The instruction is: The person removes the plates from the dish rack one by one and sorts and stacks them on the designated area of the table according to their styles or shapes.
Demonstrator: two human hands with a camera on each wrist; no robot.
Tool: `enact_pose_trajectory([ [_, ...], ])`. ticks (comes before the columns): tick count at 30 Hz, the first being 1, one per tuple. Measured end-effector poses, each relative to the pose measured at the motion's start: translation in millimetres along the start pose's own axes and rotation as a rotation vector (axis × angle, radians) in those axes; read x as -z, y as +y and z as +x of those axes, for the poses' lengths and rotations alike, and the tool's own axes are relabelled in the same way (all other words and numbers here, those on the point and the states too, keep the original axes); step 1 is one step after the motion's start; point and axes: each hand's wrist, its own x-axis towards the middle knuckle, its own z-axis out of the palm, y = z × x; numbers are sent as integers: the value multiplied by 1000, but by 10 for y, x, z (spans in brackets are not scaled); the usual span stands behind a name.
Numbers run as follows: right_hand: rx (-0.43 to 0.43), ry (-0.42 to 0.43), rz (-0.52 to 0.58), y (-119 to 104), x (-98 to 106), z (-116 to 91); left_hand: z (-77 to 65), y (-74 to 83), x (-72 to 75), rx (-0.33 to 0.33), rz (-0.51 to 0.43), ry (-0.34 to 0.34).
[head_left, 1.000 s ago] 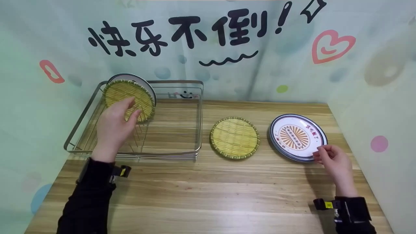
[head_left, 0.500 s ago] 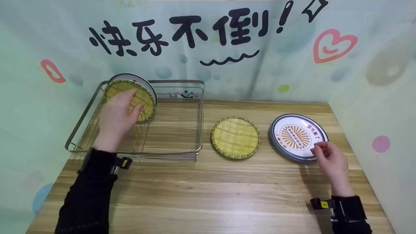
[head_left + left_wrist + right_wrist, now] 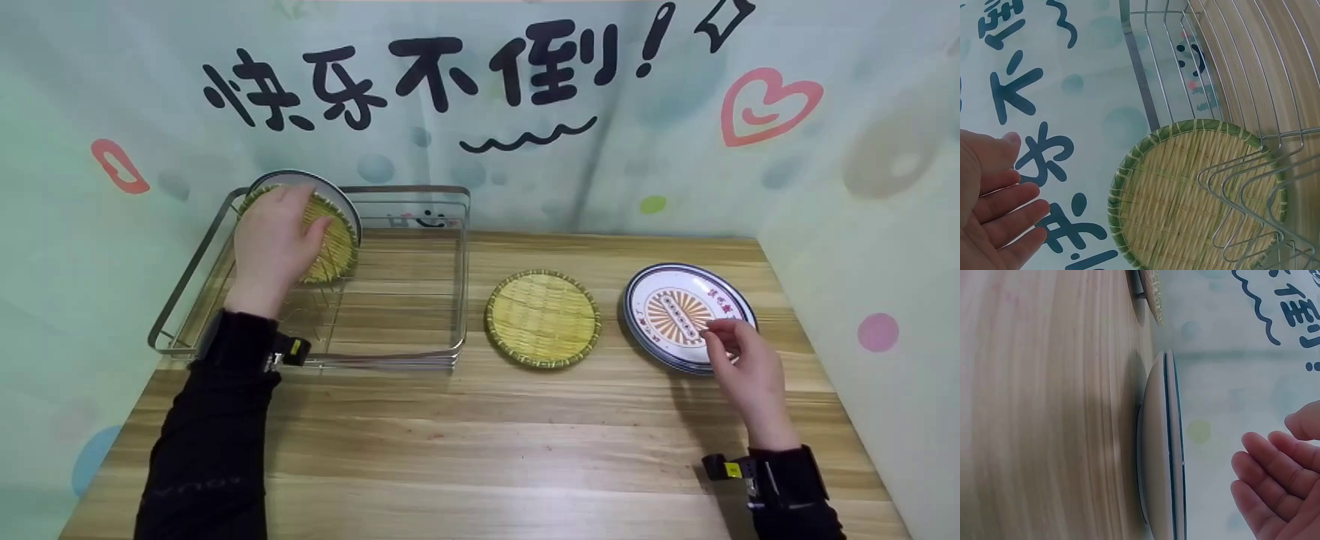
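My left hand (image 3: 271,251) hovers over a round woven bamboo tray (image 3: 341,244) that leans in the wire rack (image 3: 409,190). The left wrist view shows the fingers (image 3: 1013,208) loosely extended, apart from the tray's green-bound rim. Behind that tray stands a white plate (image 3: 351,204) with a dark rim, mostly hidden. On the right, my right hand (image 3: 754,379) is above a short stack of white, blue-rimmed plates (image 3: 679,300). Its relaxed fingers (image 3: 1264,467) hold nothing and show a gap from the plates in the right wrist view.
A second woven bamboo tray (image 3: 544,319) lies flat on the wooden table (image 3: 480,450) between the rack and the plate stack. Bent wire dividers (image 3: 1241,197) rise in front of the leaning tray. A printed cloth backdrop (image 3: 660,165) closes off the back and sides.
My left hand has moved up and farther over the leaning tray. My right hand has drifted left, over the middle of the plate stack. The trays and plates stay where they were.
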Motion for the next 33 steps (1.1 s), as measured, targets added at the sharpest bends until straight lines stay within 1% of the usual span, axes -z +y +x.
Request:
enact_pose_trajectory([
  [5,53,1,21,-72,-66,23,65,-39,-78,23,-1,1],
  [9,103,5,43,-115,-130,53,108,-78,-162,57,2,-9],
  [15,167,-6,39,-138,-195,66,151,-120,-262,119,11,-55],
  [20,188,-13,43,-111,-226,57,198,-143,-306,148,15,-89],
  [23,191,-9,43,-98,-235,51,232,-156,-343,133,29,-81],
  [26,194,-14,41,-91,-243,48,261,-173,-391,99,48,-51],
  [29,194,-32,32,-89,-250,45,282,-188,-435,71,76,-21],
  [33,201,-62,12,-101,-267,39,308,-207,-480,47,118,-2],
])
